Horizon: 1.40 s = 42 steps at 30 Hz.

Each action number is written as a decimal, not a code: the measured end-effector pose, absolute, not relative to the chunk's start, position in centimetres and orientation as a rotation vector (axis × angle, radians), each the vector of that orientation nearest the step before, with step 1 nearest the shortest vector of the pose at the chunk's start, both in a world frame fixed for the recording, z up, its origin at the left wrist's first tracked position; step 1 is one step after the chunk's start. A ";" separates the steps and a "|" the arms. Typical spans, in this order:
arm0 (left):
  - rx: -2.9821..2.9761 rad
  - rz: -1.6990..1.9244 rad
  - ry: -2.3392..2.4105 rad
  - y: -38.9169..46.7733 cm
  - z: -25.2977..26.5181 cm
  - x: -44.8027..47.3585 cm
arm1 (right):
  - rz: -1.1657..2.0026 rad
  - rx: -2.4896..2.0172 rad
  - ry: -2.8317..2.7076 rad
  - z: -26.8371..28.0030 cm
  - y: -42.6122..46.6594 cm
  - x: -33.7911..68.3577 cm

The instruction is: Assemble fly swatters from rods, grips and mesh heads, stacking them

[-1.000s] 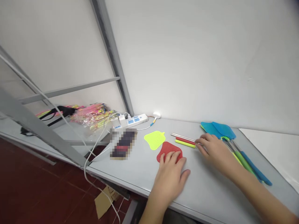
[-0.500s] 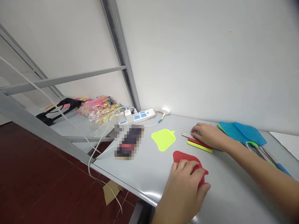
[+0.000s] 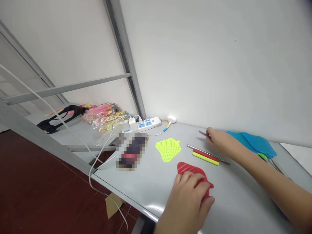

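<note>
My left hand [image 3: 188, 198] rests over a red perforated fly swatter head [image 3: 189, 166], fingers curled on its face and thumb at its near edge. My right hand [image 3: 216, 139] is closed around a thin metal rod [image 3: 202, 132], whose far end pokes out past the fingers. Just below that hand, another metal rod [image 3: 191, 147] lies on the table beside a red handle [image 3: 206, 154] and a yellow handle [image 3: 205, 158]. A yellow fly swatter head [image 3: 168, 149] lies flat left of these. Blue fly swatters [image 3: 259, 143] are stacked beyond my right forearm, which partly hides them.
A white power strip [image 3: 146, 124] with plugs and cables sits against the wall, near a metal post [image 3: 133, 74]. A pixelated flat object [image 3: 133, 152] lies in front of it. Plastic-wrapped colourful items [image 3: 104, 117] are on the left surface. White paper [image 3: 298, 154] lies far right.
My right hand has lifted one metal rod away from the other and moved it slightly back toward the wall. The left hand stays on the red swatter head; the view shifted a little.
</note>
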<state>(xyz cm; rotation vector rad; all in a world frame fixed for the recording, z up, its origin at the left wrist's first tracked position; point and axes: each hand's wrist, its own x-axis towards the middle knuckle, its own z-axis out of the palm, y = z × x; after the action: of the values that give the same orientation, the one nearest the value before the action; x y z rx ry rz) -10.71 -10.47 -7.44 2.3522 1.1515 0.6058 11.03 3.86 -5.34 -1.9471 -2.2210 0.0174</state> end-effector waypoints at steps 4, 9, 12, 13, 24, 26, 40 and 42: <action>2.353 0.634 1.154 -10.5 -7.1 -10.7 | -0.152 -1.672 -1.848 -1.6 0.5 11.4; 2.359 0.687 1.104 -10.7 -6.8 -10.7 | -0.213 -1.394 -1.385 0.7 -6.4 11.0; 2.404 0.726 1.033 -10.5 -5.9 -10.5 | -0.193 -1.333 -1.380 -1.0 -9.5 11.6; 2.430 0.737 1.026 -10.3 -5.4 -10.3 | -0.215 -1.334 -1.433 -1.8 -10.1 12.1; 2.727 0.131 0.936 0.8 -0.8 -3.4 | -0.469 -1.435 -1.776 -4.2 -11.6 14.7; 2.759 0.102 0.842 1.6 -1.3 -3.2 | -0.481 -1.485 -1.749 -4.0 -11.6 14.7; 2.874 0.567 0.753 -0.1 -3.9 -6.6 | -0.683 -1.692 -2.011 -5.2 -10.5 12.5; 2.906 0.609 0.739 0.1 -3.7 -6.8 | -0.718 -1.652 -2.056 -5.1 -10.2 12.5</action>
<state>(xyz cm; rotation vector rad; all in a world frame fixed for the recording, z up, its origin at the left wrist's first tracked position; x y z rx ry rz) -6.80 0.13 -3.68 2.9064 0.7391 0.6089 12.47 -10.24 -5.12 -1.6522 -2.0558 -0.7184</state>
